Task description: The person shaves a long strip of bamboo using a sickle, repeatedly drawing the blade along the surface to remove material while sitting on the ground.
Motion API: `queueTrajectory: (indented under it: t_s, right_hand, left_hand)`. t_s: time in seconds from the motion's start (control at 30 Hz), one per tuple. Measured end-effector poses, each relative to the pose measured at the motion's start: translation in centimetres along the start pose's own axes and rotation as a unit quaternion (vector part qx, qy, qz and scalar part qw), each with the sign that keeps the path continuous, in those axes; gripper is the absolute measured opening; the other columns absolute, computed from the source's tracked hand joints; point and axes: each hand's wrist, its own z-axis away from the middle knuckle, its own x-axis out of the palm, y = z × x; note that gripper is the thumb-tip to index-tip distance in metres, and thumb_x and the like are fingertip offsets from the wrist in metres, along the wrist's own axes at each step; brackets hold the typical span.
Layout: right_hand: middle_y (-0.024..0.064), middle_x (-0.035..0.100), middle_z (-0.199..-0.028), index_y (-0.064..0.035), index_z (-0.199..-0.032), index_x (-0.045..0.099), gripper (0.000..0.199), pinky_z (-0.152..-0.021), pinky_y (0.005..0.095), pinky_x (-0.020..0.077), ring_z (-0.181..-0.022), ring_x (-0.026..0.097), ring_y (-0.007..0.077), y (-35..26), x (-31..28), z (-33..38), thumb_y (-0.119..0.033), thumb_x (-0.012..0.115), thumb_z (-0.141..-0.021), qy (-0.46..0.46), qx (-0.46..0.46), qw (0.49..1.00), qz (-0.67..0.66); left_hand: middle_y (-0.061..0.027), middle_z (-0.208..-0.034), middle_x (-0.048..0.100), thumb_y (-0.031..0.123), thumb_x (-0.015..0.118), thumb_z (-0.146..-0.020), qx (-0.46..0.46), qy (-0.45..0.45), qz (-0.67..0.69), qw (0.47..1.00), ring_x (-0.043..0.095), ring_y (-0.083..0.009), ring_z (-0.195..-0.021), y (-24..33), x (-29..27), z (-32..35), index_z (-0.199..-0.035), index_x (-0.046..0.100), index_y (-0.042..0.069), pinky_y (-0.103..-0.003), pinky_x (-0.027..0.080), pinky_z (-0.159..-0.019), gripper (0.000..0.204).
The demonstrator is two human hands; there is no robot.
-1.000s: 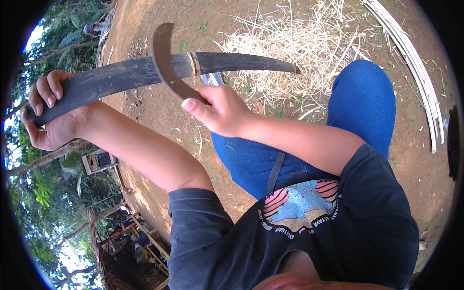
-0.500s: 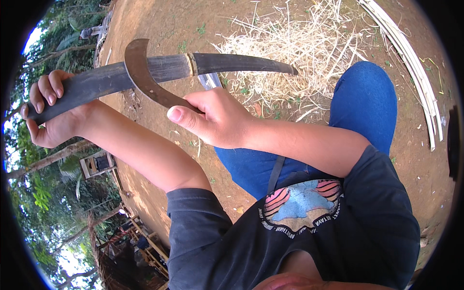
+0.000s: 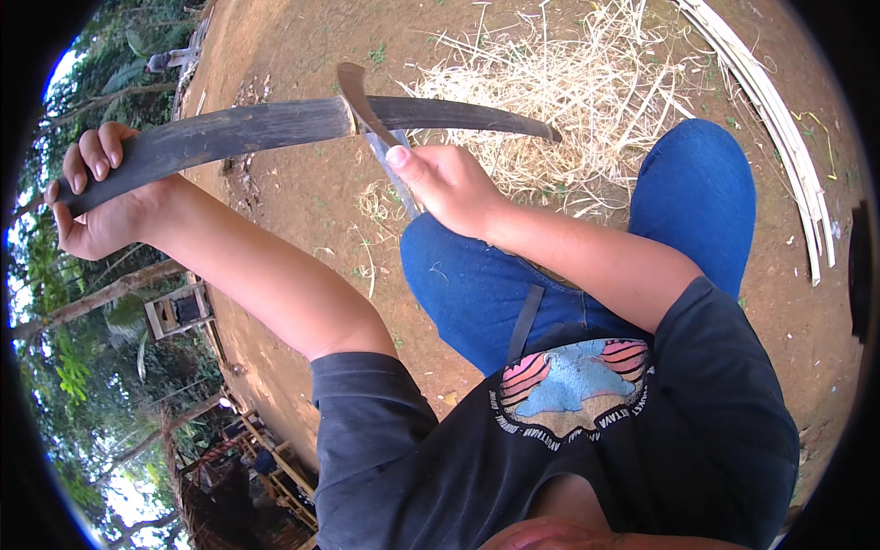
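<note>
One dark pole (image 3: 247, 126), aligned left-to-right, is clasped by the left grip (image 3: 115, 203); a knife (image 3: 352, 82), handle hidden, by the right grip (image 3: 454, 188).

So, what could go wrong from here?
1. Snag: the curved blade crosses the dark bamboo length right by its pale ring, where it might catch or skip.
2. Slip: the right hand, holding the blade, is near the jeans-clad left knee; a slip could nick it.
3. Twist: the left hand grips just one end, so the bamboo may roll or swing.
</note>
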Motion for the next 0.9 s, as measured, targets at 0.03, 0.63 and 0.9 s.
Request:
queueTrajectory:
  t_s: [0.03, 0.63, 0.9]
  right_hand:
    - [-0.0008, 0.044, -0.052, -0.0105, -0.059, 0.048, 0.071, -0.048, 0.0308, 0.0311, -0.051, 0.043, 0.011, -1.1, 0.2, -0.1, -0.068, 0.033, -0.099, -0.023, -0.007, 1.0, -0.006]
    - [-0.0035, 0.039, -0.053, -0.0097, -0.059, 0.045, 0.072, -0.048, 0.0309, 0.0288, -0.053, 0.037, 0.0089, -3.9, 0.4, -0.5, -0.069, 0.033, -0.098, -0.078, -0.027, 0.994, -0.073]
    - [0.0018, 0.044, -0.048, -0.0074, -0.056, 0.05, 0.074, -0.046, 0.0344, 0.0336, -0.047, 0.045, 0.0135, -2.1, 0.2, -1.0, -0.068, 0.038, -0.098, -0.03, -0.015, 0.998, -0.056]
  left_hand:
    - [0.0004, -0.064, 0.056, 0.029, 0.057, -0.075, -0.003, -0.008, 0.004, 1.0, 0.049, -0.0155, -0.05, 0.0, 0.1, 0.0, -0.077, 0.064, 0.019, -0.029, 0.039, -0.047, 0.013]
    - [0.0005, -0.061, 0.054, 0.029, 0.057, -0.072, -0.01, -0.012, 0.014, 1.0, 0.049, -0.0154, -0.049, 0.4, 1.2, 0.2, -0.075, 0.063, 0.017, -0.028, 0.038, -0.046, 0.013]
    - [0.0017, -0.06, 0.053, 0.029, 0.058, -0.071, -0.011, -0.011, 0.01, 1.0, 0.049, -0.0151, -0.048, 0.5, 1.4, 0.1, -0.072, 0.062, 0.018, -0.028, 0.038, -0.047, 0.012]
